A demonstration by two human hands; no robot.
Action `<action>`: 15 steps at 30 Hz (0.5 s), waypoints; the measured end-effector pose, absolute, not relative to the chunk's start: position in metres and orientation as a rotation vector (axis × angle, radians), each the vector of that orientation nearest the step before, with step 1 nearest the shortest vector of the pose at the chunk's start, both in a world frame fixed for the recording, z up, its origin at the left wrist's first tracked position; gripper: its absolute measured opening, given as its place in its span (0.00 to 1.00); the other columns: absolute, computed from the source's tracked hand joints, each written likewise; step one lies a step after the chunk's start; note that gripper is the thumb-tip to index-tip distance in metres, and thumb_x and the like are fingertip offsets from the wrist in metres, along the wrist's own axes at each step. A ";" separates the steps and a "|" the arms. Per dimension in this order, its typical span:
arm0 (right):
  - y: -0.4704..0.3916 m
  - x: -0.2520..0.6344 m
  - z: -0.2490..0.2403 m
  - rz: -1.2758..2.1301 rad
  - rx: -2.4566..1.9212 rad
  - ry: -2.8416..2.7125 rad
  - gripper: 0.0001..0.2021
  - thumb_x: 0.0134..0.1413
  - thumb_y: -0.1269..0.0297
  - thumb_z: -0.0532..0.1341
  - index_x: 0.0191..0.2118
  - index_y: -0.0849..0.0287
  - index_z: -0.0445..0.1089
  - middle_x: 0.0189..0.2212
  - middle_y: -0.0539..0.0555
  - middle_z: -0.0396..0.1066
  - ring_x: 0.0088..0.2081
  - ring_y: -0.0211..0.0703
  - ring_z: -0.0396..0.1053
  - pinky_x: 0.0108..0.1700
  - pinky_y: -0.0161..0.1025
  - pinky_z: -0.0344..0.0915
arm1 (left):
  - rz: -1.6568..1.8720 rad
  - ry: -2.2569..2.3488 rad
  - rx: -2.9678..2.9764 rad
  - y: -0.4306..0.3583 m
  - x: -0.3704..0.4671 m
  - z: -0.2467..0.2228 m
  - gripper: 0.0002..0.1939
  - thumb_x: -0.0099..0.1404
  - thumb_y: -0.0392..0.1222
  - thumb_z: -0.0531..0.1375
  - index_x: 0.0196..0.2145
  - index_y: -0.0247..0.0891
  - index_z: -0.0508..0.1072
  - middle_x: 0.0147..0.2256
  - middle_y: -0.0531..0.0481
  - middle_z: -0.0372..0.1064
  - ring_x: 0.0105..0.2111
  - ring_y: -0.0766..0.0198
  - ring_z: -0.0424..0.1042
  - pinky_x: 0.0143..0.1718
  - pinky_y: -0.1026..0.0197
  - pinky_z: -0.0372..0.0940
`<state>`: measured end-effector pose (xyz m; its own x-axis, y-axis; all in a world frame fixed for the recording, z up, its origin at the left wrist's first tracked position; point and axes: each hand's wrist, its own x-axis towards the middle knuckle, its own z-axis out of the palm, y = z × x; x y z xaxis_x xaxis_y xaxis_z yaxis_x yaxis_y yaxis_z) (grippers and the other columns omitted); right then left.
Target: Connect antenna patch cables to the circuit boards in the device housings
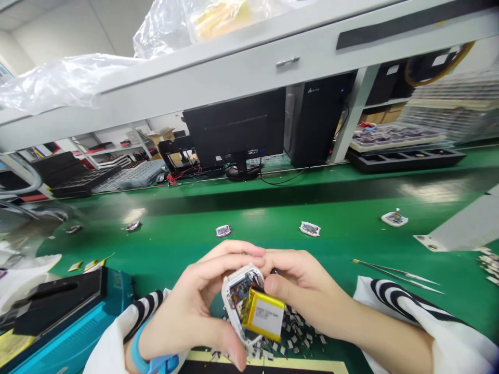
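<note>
My left hand (202, 301) is wrapped round a white smartwatch case (233, 306), its open back tilted toward me and circuitry showing inside. A silver battery with yellow tape edges (267, 315) hangs partly out of the case on its right side. My right hand (302, 280) has its thumb and fingers closed at the case's upper right, by the battery's top edge. A small dark piece (275, 271) shows between those fingers; I cannot make out what it is. Under the hands lie many small white pieces (300, 330) on the green bench.
Several watch cases, one (310, 228) behind my hands, sit spaced along the green mat (257, 208). Tweezers (401, 274) lie to the right, near a metal bracket (460, 223). A teal box (78, 317) and loose batteries (91, 265) are at left. Behind stand a monitor (237, 127) and computer tower (317, 122).
</note>
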<state>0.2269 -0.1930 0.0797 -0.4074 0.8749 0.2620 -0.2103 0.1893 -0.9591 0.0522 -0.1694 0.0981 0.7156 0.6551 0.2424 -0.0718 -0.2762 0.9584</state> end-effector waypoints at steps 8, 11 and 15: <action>-0.182 0.224 0.077 1.522 -0.675 -1.348 0.17 0.47 0.52 0.57 0.23 0.64 0.63 0.21 0.47 0.59 0.24 0.29 0.54 0.27 0.29 0.53 | 0.867 0.545 1.717 -0.165 0.062 0.089 0.28 0.38 0.48 0.68 0.40 0.44 0.70 0.44 0.47 0.59 0.45 0.60 0.62 0.45 0.67 0.61; -0.180 0.228 0.077 1.516 -0.639 -1.340 0.16 0.47 0.55 0.58 0.22 0.64 0.63 0.20 0.47 0.58 0.23 0.28 0.54 0.27 0.28 0.52 | 0.894 0.559 1.750 -0.163 0.066 0.090 0.29 0.37 0.52 0.67 0.40 0.43 0.70 0.44 0.47 0.60 0.47 0.58 0.60 0.46 0.66 0.60; -0.175 0.242 0.083 1.499 -0.694 -1.367 0.14 0.45 0.57 0.60 0.24 0.66 0.65 0.20 0.47 0.60 0.24 0.29 0.56 0.27 0.29 0.53 | 0.914 0.561 1.793 -0.160 0.077 0.096 0.29 0.37 0.53 0.67 0.39 0.42 0.72 0.43 0.45 0.61 0.46 0.56 0.61 0.46 0.63 0.61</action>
